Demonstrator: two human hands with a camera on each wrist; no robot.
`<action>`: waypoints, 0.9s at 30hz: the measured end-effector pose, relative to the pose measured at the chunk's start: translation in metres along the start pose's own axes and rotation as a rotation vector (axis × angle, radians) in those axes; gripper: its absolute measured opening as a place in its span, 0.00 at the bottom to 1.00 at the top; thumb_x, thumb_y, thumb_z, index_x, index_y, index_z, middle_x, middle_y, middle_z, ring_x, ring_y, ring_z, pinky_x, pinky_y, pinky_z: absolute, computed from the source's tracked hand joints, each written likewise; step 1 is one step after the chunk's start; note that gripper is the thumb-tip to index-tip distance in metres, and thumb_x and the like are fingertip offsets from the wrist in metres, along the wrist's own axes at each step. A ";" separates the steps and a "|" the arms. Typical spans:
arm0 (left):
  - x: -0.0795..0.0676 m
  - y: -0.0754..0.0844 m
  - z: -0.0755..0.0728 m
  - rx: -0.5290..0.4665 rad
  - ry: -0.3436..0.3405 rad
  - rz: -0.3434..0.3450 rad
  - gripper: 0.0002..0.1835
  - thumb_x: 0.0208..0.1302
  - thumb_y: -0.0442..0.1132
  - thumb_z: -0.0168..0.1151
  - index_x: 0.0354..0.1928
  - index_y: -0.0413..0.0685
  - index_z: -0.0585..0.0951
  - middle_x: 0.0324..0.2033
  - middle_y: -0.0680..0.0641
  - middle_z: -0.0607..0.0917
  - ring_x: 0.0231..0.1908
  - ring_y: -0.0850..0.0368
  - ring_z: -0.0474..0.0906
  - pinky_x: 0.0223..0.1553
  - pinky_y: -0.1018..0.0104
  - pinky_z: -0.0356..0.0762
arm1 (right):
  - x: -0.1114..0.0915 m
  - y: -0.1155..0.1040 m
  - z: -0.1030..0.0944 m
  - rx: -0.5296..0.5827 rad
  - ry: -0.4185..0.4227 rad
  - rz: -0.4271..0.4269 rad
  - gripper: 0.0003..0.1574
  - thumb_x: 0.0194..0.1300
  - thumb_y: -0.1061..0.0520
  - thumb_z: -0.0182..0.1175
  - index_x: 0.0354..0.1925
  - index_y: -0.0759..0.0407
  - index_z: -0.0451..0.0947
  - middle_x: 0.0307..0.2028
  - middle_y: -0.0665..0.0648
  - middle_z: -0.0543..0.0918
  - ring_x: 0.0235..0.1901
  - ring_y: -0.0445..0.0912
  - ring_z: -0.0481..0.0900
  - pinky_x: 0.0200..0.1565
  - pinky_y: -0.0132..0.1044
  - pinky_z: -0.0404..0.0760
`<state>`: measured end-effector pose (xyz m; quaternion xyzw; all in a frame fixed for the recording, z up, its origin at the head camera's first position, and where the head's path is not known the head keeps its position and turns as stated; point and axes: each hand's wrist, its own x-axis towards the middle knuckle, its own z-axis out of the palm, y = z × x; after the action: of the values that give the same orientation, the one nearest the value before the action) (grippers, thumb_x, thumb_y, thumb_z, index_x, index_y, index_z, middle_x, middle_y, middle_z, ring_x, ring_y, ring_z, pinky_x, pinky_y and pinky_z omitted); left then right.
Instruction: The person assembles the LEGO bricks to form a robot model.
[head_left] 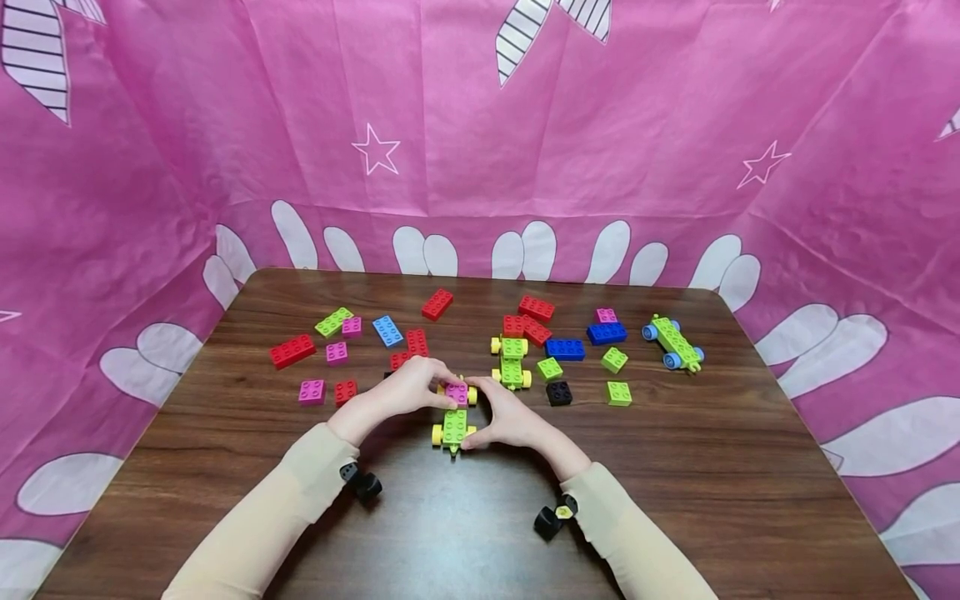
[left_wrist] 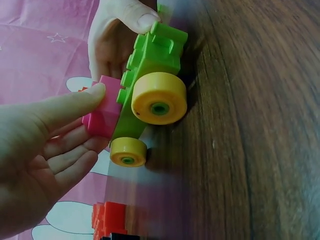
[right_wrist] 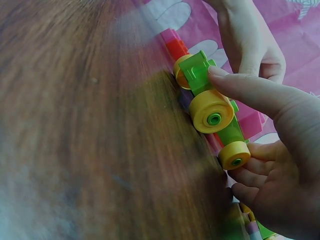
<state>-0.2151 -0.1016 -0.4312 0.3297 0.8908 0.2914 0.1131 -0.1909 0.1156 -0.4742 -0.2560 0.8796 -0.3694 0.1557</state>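
Note:
A lime-green wheeled toy car base (head_left: 454, 427) with yellow wheels stands on the table in front of me. On the studs at its far end sits a pink block (left_wrist: 107, 107). My left hand (head_left: 408, 387) pinches that block, thumb on its near side and fingers behind. From the right, my right hand (head_left: 513, 417) grips the car base lengthwise: the thumb (right_wrist: 245, 87) presses its near hitch end, and the fingers reach the far end by a yellow wheel (right_wrist: 234, 155).
Loose red, pink, green and blue blocks lie left of and behind the hands. A second yellow-wheeled base (head_left: 512, 367) stands just beyond my right hand, near a black block (head_left: 558, 392). Farther right is a blue-wheeled base (head_left: 674, 342). Pink cloth (head_left: 465, 167) surrounds the table.

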 end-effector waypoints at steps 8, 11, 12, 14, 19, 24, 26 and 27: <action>-0.002 -0.004 -0.001 0.060 -0.018 0.089 0.20 0.59 0.45 0.69 0.52 0.45 0.84 0.42 0.50 0.85 0.38 0.59 0.78 0.41 0.68 0.77 | 0.000 0.000 0.000 0.002 0.006 -0.008 0.61 0.44 0.44 0.78 0.69 0.63 0.59 0.65 0.62 0.67 0.66 0.55 0.65 0.66 0.54 0.64; -0.003 -0.007 -0.004 0.056 -0.021 0.118 0.21 0.61 0.46 0.67 0.53 0.44 0.82 0.46 0.48 0.85 0.43 0.57 0.81 0.47 0.63 0.80 | 0.000 0.000 0.001 0.005 0.006 -0.011 0.61 0.44 0.45 0.78 0.68 0.64 0.59 0.65 0.63 0.67 0.66 0.55 0.65 0.66 0.54 0.64; -0.004 -0.008 -0.005 0.048 -0.020 0.124 0.21 0.61 0.46 0.66 0.54 0.43 0.82 0.46 0.47 0.85 0.44 0.56 0.81 0.48 0.62 0.80 | 0.000 -0.001 0.001 0.006 0.005 -0.009 0.61 0.43 0.45 0.78 0.68 0.64 0.59 0.66 0.63 0.67 0.66 0.55 0.64 0.66 0.54 0.63; -0.005 -0.009 -0.008 0.039 -0.009 0.132 0.21 0.63 0.45 0.65 0.54 0.42 0.81 0.47 0.46 0.85 0.46 0.54 0.82 0.50 0.59 0.80 | 0.000 -0.001 0.001 0.006 0.006 -0.012 0.61 0.43 0.46 0.78 0.68 0.64 0.59 0.66 0.63 0.67 0.66 0.55 0.64 0.66 0.54 0.63; -0.010 -0.016 -0.021 0.036 0.061 0.126 0.18 0.64 0.42 0.64 0.53 0.41 0.82 0.48 0.46 0.85 0.50 0.52 0.81 0.53 0.55 0.77 | 0.001 -0.001 0.002 0.002 0.008 -0.011 0.61 0.43 0.47 0.78 0.68 0.64 0.60 0.66 0.63 0.67 0.67 0.56 0.63 0.67 0.53 0.63; -0.021 -0.033 -0.040 0.032 0.158 0.062 0.16 0.63 0.39 0.65 0.52 0.41 0.82 0.49 0.44 0.85 0.52 0.49 0.80 0.55 0.51 0.76 | 0.002 0.002 0.003 -0.003 0.009 -0.010 0.61 0.43 0.47 0.78 0.69 0.63 0.59 0.66 0.63 0.66 0.67 0.55 0.63 0.67 0.52 0.62; -0.027 -0.042 -0.049 0.042 0.199 0.030 0.17 0.62 0.38 0.65 0.52 0.40 0.82 0.49 0.43 0.85 0.52 0.48 0.79 0.55 0.50 0.76 | 0.002 0.002 0.003 -0.006 0.008 -0.009 0.61 0.43 0.47 0.78 0.69 0.63 0.59 0.67 0.63 0.66 0.68 0.55 0.63 0.67 0.51 0.63; -0.031 -0.047 -0.053 0.047 0.218 0.017 0.17 0.62 0.38 0.65 0.53 0.40 0.82 0.49 0.43 0.85 0.52 0.47 0.79 0.54 0.50 0.76 | 0.002 0.002 0.003 -0.008 0.007 -0.010 0.61 0.43 0.47 0.78 0.69 0.63 0.59 0.67 0.63 0.66 0.68 0.55 0.63 0.67 0.51 0.63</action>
<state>-0.2371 -0.1740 -0.4159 0.3063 0.9016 0.3055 0.0052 -0.1916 0.1142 -0.4777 -0.2595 0.8804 -0.3674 0.1500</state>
